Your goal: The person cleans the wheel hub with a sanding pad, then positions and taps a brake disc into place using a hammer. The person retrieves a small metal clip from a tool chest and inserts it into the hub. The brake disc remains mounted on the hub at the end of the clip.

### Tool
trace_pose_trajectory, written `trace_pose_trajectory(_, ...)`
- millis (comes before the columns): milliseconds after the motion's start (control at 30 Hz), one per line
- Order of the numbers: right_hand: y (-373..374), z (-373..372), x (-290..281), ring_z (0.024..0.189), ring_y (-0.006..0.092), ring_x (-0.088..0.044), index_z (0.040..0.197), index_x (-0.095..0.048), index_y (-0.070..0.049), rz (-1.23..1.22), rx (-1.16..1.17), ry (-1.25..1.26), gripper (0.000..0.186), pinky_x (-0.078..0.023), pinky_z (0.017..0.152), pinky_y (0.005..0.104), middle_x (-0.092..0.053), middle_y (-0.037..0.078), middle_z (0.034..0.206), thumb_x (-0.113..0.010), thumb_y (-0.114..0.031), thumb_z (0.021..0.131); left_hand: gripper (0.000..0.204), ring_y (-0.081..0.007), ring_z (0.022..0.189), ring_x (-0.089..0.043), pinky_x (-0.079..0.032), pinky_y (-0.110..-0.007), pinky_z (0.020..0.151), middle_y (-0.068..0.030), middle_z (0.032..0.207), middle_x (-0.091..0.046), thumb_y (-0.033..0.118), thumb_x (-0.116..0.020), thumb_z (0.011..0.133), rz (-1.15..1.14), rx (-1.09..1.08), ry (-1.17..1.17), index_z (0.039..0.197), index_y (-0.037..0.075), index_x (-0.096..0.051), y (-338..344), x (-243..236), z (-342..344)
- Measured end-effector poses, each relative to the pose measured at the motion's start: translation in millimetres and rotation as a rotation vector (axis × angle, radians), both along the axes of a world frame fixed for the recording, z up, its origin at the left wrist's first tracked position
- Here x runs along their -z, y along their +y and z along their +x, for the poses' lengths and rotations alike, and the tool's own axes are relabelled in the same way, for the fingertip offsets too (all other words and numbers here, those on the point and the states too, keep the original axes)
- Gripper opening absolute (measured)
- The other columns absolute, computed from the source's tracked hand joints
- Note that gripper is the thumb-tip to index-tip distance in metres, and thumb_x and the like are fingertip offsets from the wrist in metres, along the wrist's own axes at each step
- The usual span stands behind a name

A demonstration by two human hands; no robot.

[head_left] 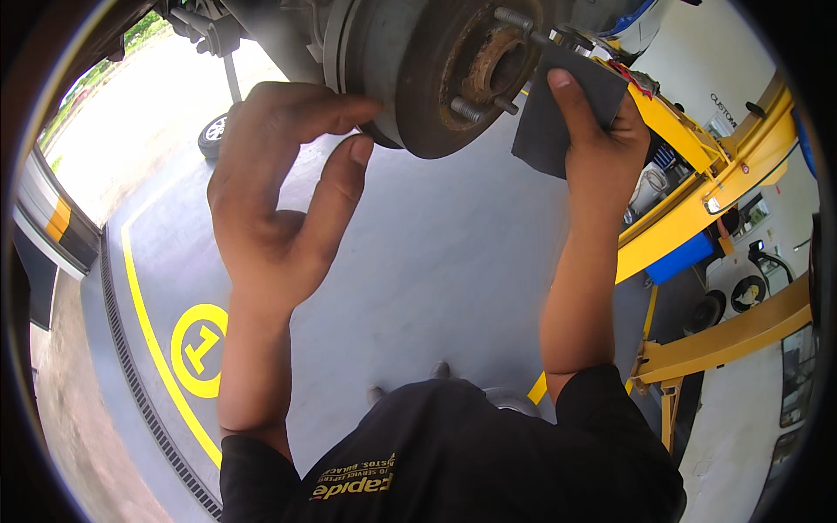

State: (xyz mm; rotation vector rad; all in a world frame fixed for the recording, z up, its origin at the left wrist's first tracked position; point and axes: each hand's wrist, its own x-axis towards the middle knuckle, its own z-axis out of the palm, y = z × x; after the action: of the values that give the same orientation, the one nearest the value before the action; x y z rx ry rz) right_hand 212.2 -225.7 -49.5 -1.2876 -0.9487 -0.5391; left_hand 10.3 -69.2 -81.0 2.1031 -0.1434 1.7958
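Observation:
A worn brake disc (423,78) hangs at the top middle, with rust around its hub (495,65) and wheel studs (466,109) sticking out to the right. My left hand (270,192) is raised at the disc's left edge, thumb and fingers apart. Its fingertips overlap the rim; whether they touch it I cannot tell. On the other side, my right hand (606,144) grips a dark grey sheet of sandpaper (542,131), thumb flat on the front and fingers behind. The sheet is beside the studs, its upper end close to the hub.
Yellow lift posts and arms (667,235) stand at the right, near a blue bin (680,259). A wheel (211,137) is on the floor at the far left. A drain grate (131,366) runs along the left, past a yellow floor marking (179,349). Suspension parts (214,30) hang above.

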Motion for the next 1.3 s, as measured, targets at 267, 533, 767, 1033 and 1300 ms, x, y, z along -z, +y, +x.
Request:
trace_pose_trajectory(267, -35.1, 3.3, -50.0, 0.081, 0.0202, -0.068, 0.1, -0.071, 0.0, -0.192, 0.116, -0.848, 0.024, -0.054, 0.073, 0.0284, -0.073, 0.011, 0.095, -0.084, -0.008, 0.081, 0.022, -0.0233, 0.091, -0.063, -0.046, -0.037, 0.083, -0.0101, 0.091, -0.074, -0.002, -0.074, 0.078, 0.081, -0.127, 0.133, 0.099, 0.002, -0.074, -14.7, 7.0, -5.0)
trace_pose_trajectory(533, -27.3, -1.1, -69.5, 0.09, 0.0234, -0.068, 0.096, -0.073, -0.003, -0.531, 0.058, -1.19, 0.017, -0.055, 0.078, 0.034, -0.067, 0.008, 0.109, -0.079, -0.001, 0.079, 0.034, -0.0216, 0.089, -0.062, -0.046, -0.033, 0.078, -0.0024, 0.092, -0.074, 0.012, -0.086, 0.072, 0.251, -0.209, -0.156, 0.105, 0.012, -0.078, -39.7, -39.4, 53.9)
trace_pose_trajectory(767, -21.2, 21.5, -78.6, 0.094, 0.0205, -0.068, 0.101, -0.073, -0.004, -0.407, 0.103, -1.11, 0.022, -0.055, 0.081, 0.0316, -0.073, 0.006, 0.103, -0.074, 0.004, 0.081, 0.022, -0.0193, 0.087, -0.059, -0.045, -0.033, 0.078, -0.0012, 0.09, -0.071, 0.007, -0.08, 0.077, 0.256, -0.32, -0.058, 0.097, 0.009, -0.074, -28.1, -46.7, 35.3)
trace_pose_trajectory(1033, 11.2, 44.1, -100.6, 0.079, 0.0244, -0.059, 0.093, -0.067, -0.01, -0.249, -0.065, -1.45, 0.014, -0.053, 0.069, 0.0352, -0.059, 0.005, 0.082, -0.072, -0.009, 0.08, 0.024, -0.0194, 0.088, -0.061, -0.052, -0.031, 0.079, -0.0013, 0.103, -0.075, 0.007, -0.083, 0.079, 0.107, -0.861, -0.013, 0.103, 0.01, -0.078, -65.4, -25.7, 51.5)
trace_pose_trajectory(1300, 46.9, 42.2, -112.3, 0.08, 0.0305, -0.065, 0.089, -0.064, -0.008, -0.174, -0.273, -1.454, 0.004, -0.055, 0.069, 0.0408, -0.061, 0.009, 0.084, -0.065, -0.01, 0.086, 0.025, -0.0223, 0.088, -0.064, -0.052, -0.036, 0.081, -0.0023, 0.099, -0.077, 0.01, -0.08, 0.082, 0.067, -1.086, -0.149, 0.106, 0.014, -0.079, -65.6, -19.8, 55.1)
